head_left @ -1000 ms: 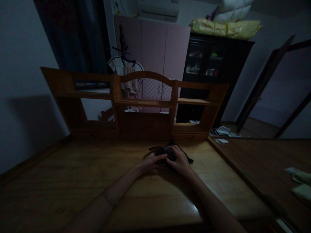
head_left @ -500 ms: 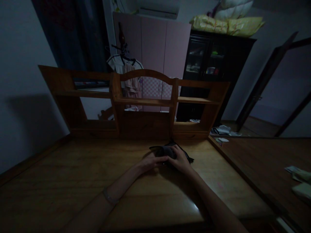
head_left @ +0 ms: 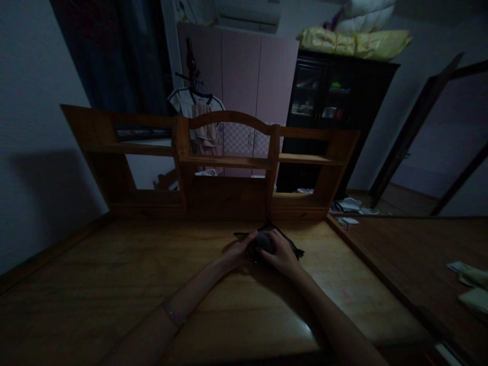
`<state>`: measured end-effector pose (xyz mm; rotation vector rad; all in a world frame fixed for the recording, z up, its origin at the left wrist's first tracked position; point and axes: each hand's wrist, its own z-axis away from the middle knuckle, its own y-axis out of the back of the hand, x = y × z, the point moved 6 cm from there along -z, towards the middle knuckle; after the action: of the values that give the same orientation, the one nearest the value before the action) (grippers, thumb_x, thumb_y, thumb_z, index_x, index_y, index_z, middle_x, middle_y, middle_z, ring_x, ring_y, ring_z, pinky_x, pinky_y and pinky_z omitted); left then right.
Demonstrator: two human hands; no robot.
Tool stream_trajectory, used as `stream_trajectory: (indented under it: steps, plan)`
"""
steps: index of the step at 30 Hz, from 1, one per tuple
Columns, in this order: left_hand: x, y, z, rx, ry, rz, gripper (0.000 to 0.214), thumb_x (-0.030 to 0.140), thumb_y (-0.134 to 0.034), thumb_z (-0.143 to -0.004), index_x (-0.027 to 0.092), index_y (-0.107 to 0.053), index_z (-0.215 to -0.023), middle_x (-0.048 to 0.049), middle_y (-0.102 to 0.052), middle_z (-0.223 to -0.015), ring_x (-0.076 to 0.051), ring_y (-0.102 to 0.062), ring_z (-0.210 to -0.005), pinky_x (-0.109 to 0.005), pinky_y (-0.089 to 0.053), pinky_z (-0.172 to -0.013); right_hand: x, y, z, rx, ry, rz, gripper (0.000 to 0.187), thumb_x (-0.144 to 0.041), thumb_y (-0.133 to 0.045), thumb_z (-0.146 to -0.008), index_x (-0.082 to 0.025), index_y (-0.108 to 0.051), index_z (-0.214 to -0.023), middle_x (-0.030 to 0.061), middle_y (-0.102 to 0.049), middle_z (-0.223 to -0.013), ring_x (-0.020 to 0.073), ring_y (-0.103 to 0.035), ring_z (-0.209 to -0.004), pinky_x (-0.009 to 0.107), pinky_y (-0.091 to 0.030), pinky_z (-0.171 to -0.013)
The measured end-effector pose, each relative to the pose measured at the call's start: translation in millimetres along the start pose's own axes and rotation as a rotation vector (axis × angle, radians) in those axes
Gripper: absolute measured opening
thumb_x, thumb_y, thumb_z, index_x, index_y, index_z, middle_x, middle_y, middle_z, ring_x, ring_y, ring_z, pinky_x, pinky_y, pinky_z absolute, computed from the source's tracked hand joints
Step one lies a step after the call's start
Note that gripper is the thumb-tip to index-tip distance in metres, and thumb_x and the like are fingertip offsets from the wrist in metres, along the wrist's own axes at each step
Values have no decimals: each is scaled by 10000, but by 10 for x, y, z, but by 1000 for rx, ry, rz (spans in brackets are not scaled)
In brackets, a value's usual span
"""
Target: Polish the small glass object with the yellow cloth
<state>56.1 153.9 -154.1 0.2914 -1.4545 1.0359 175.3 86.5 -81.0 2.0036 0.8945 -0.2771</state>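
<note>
While the right hand (head_left: pixel 281 252) grips the dark object (head_left: pixel 266 242) from the right, the left hand (head_left: pixel 237 254) clasps its left, thumb now shifted farther back; it apparently rests on the counter (head_left: pixel 152 274), toward the far side.

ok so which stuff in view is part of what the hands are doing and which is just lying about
In use:
dark grey rounded object, held between left hand and right hand
flat black item by the right hand, too dark to identify
yellowish-brown wooden tabletop

Lying about:
crinkled yellow bundle atop the black cabinet
pale soft-looking items at far right
</note>
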Motion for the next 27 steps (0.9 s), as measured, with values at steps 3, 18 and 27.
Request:
stream_trajectory:
  steps: [3,18,27]
  plan:
    - [46,-29,92,-17,-24,-10,504,499,-652,-801,145,-613,-1158,-98,-670,-1099,-199,-643,-893,-288,-539,-757,-28,4,4,-4,1,-8,343,-282,-673,-801,-235,-560,-1122,48,-557,-1044,212,-565,-943,322,-465,-819]
    - [104,-53,175,-32,-96,-156,506,337,-764,-714,171,-616,-1168,-104,-660,-1141,-258,-632,-1018,-364,-510,-881,-21,4,-18,-21,-1,-23,371,-243,-663,-795,-237,-554,-1149,54,-559,-1068,223,-565,-973,334,-464,-851]
    - [185,-166,244,-103,-117,-125,578,349,-772,-718,183,-560,-1229,-129,-609,-1219,-271,-625,-1045,-389,-548,-850,-47,43,3,-53,-10,47,401,-336,-587,-871,-259,-507,-1257,68,-533,-1176,225,-573,-1020,355,-473,-904]
